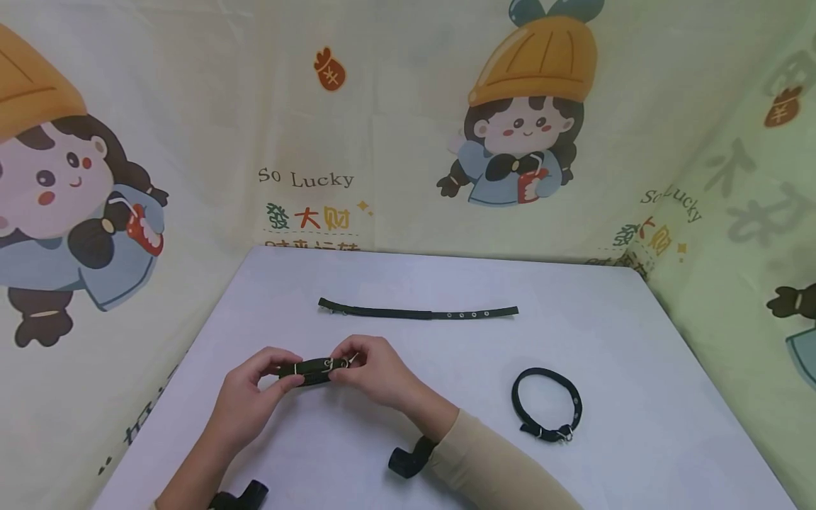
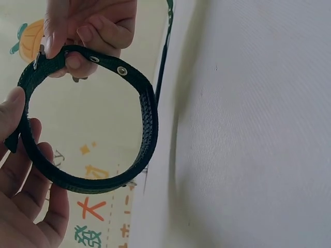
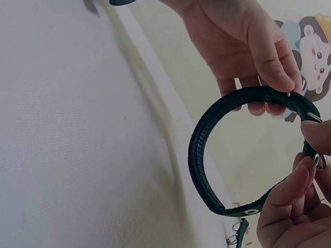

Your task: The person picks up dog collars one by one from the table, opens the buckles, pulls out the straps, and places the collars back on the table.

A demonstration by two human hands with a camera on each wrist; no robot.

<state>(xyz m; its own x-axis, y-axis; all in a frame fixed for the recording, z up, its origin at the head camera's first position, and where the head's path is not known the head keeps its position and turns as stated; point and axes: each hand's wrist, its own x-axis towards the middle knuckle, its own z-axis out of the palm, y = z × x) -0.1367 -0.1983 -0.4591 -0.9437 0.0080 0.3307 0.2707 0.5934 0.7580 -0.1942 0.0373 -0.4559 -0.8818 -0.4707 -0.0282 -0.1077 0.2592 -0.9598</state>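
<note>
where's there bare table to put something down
Bare table lies right of the looped strap, and between it and the straight strap behind. It is crowded left of centre, where the left hand and right hand hold a third strap.

Left hand [image 1: 245, 398] and right hand [image 1: 379, 372] pinch, fingers [image 2: 34, 190] bent.
</note>
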